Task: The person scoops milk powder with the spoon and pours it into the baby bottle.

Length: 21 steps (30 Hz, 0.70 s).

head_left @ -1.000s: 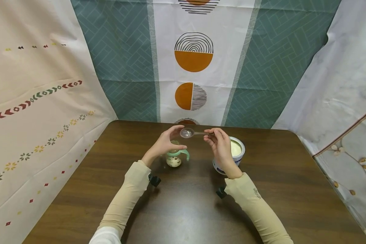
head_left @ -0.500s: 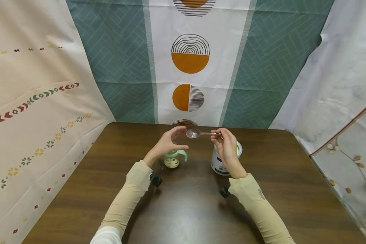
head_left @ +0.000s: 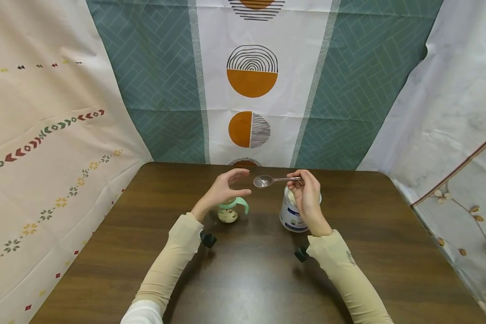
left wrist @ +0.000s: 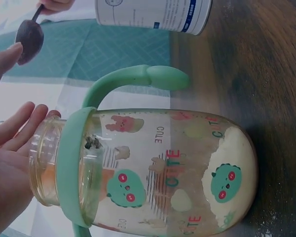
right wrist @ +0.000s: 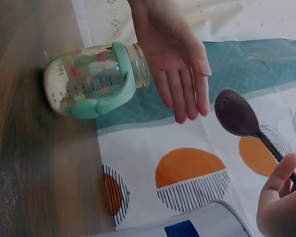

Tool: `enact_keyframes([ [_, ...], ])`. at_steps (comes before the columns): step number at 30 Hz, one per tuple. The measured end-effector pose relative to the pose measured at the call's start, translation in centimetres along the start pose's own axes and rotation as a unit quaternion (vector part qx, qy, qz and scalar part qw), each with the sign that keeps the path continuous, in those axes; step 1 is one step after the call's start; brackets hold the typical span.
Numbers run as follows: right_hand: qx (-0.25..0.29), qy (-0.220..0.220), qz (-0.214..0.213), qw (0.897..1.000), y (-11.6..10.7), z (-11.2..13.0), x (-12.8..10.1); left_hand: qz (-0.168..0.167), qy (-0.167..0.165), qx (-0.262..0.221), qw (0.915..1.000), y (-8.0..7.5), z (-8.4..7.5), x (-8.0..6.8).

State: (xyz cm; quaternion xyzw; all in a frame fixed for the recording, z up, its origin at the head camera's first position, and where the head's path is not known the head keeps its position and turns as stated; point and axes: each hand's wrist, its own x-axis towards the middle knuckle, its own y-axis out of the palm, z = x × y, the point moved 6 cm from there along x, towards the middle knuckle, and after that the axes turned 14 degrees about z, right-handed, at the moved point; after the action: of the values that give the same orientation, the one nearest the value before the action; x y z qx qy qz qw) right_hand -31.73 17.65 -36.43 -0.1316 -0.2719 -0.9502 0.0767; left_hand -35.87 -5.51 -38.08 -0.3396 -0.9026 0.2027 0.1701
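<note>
Fingers [head_left: 296,176] of the right hand [head_left: 306,198] pinch the thin handle of a clear plastic spoon [head_left: 264,181], its bowl sticking out left at mid-frame. Left hand [head_left: 222,189] hovers with fingers spread and relaxed, just above the open mouth of a see-through baby bottle [head_left: 229,211] with mint-green handles and cartoon prints, standing on the dark wood tabletop [head_left: 247,279]. Round formula tin [head_left: 291,215] sits half hidden behind the right hand; its label's too small to read.
</note>
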Motion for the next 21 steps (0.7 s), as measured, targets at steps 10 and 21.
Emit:
enact_keyframes([
  [10, 0.013, -0.011, -0.020, 1.000, -1.0, 0.9, 0.0, 0.008, -0.022, -0.015, 0.9996, 0.5, -0.6, 0.3],
  [21, 0.019, -0.026, -0.045, 0.998, -1.6, 1.4, -0.1, 0.014, -0.008, -0.005, 0.9999, 0.8, -0.8, 0.3],
])
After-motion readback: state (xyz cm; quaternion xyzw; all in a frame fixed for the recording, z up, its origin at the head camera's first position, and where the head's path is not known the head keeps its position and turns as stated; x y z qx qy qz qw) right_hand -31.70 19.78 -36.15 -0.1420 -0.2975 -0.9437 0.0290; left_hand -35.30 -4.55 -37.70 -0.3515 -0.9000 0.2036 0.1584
